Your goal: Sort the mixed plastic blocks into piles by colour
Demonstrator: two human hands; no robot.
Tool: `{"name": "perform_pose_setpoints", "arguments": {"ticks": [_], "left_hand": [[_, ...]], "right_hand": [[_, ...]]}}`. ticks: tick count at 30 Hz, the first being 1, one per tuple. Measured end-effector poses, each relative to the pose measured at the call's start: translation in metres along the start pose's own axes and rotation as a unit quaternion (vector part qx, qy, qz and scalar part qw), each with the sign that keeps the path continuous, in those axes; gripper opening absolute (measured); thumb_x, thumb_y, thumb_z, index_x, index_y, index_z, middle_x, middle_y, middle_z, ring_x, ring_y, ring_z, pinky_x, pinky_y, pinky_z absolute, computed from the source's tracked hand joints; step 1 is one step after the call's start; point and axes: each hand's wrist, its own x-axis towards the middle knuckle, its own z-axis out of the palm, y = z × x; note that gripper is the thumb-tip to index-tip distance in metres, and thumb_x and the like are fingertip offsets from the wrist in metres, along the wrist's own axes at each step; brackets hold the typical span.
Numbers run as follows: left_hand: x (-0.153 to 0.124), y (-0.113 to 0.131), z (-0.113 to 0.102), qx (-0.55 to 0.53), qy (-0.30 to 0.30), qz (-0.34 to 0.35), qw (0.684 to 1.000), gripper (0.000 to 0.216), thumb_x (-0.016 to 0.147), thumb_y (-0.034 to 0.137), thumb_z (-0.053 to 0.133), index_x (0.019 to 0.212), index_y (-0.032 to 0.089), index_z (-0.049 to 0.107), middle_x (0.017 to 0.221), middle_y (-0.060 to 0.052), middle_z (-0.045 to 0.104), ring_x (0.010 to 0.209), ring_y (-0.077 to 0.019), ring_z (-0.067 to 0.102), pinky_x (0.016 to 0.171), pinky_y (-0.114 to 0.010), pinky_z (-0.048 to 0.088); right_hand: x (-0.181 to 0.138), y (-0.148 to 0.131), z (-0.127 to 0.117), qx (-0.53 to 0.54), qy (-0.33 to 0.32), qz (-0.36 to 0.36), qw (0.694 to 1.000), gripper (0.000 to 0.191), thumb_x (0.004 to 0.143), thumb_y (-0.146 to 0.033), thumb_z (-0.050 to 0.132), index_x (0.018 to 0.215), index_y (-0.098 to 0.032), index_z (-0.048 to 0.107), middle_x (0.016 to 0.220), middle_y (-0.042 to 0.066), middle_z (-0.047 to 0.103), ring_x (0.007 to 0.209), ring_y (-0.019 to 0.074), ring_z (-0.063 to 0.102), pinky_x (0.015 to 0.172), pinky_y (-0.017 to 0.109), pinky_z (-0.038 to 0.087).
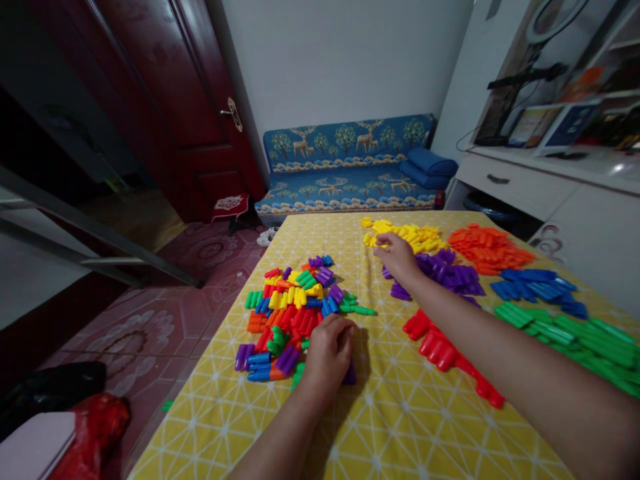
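Note:
My left hand (330, 350) rests at the near right edge of a mixed pile of plastic toy blocks (287, 300), joined rounded pegs in several colours. Its fingers curl down, and whatever they grip is hidden. A purple block (350, 375) shows beside and below it. Stretched across the table, my right hand (397, 259) is at the left end of the yellow blocks (413, 237). Its thumb and forefinger stand slightly apart close to the yellow pieces, and I see nothing held between them. Purple blocks (453, 275) lie beneath and right of that wrist.
Sorted heaps of orange blocks (487, 247), blue blocks (537, 288), green blocks (575, 340) and red blocks (445, 350) lie around my right forearm. A yellow patterned cloth (200, 427) covers the table. Behind are a blue sofa (340, 180) and a white cabinet (530, 183).

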Motion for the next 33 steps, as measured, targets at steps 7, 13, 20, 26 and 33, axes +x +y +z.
{"name": "perform_pose_setpoints", "arguments": {"ticks": [7, 13, 20, 26, 33], "left_hand": [[-0.001, 0.0, 0.0, 0.011, 0.016, 0.018, 1.0, 0.016, 0.087, 0.014, 0.053, 0.086, 0.017, 0.069, 0.082, -0.005, 0.068, 0.077, -0.0171, 0.063, 0.071, -0.027, 0.05], [-0.001, 0.001, -0.002, 0.003, 0.023, 0.034, 0.999, 0.016, 0.087, 0.014, 0.054, 0.087, 0.018, 0.069, 0.085, -0.005, 0.068, 0.08, -0.0176, 0.064, 0.074, -0.029, 0.051], [-0.001, 0.002, -0.004, -0.006, 0.099, 0.041, 0.994, 0.034, 0.091, 0.019, 0.052, 0.124, 0.022, 0.059, 0.128, -0.01, 0.056, 0.122, -0.0226, 0.053, 0.101, -0.039, 0.047], [-0.002, -0.003, -0.003, -0.014, 0.046, 0.023, 0.999, 0.03, 0.094, 0.025, 0.052, 0.122, 0.02, 0.061, 0.12, -0.01, 0.066, 0.114, -0.0226, 0.06, 0.099, -0.038, 0.047], [-0.002, -0.002, -0.004, -0.012, 0.092, 0.003, 0.996, 0.024, 0.092, 0.028, 0.055, 0.111, 0.016, 0.067, 0.101, -0.009, 0.071, 0.096, -0.0227, 0.066, 0.084, -0.034, 0.051]], "right_hand": [[-0.115, -0.012, 0.011, -0.213, -0.204, -0.193, 0.936, 0.047, 0.071, -0.018, 0.072, 0.117, -0.024, 0.067, 0.117, 0.008, 0.067, 0.11, 0.0253, 0.056, 0.097, 0.04, 0.043], [-0.147, -0.015, 0.021, -0.296, -0.192, -0.179, 0.918, 0.045, 0.082, -0.007, 0.054, 0.122, -0.023, 0.062, 0.119, 0.011, 0.063, 0.111, 0.0256, 0.055, 0.091, 0.035, 0.044], [-0.159, -0.012, 0.011, 0.004, -0.15, -0.049, 0.988, 0.017, 0.086, -0.024, 0.055, 0.098, -0.023, 0.067, 0.098, 0.006, 0.069, 0.09, 0.0198, 0.064, 0.078, 0.03, 0.05], [-0.18, -0.02, 0.005, 0.265, -0.208, 0.171, 0.926, 0.04, 0.075, -0.055, 0.069, 0.09, -0.018, 0.069, 0.071, 0.0, 0.062, 0.061, 0.0114, 0.055, 0.05, 0.02, 0.04], [-0.165, -0.021, 0.007, 0.462, -0.046, 0.283, 0.839, 0.036, 0.068, -0.048, 0.081, 0.074, -0.016, 0.066, 0.078, 0.004, 0.067, 0.067, 0.0113, 0.06, 0.049, 0.017, 0.046]]}}
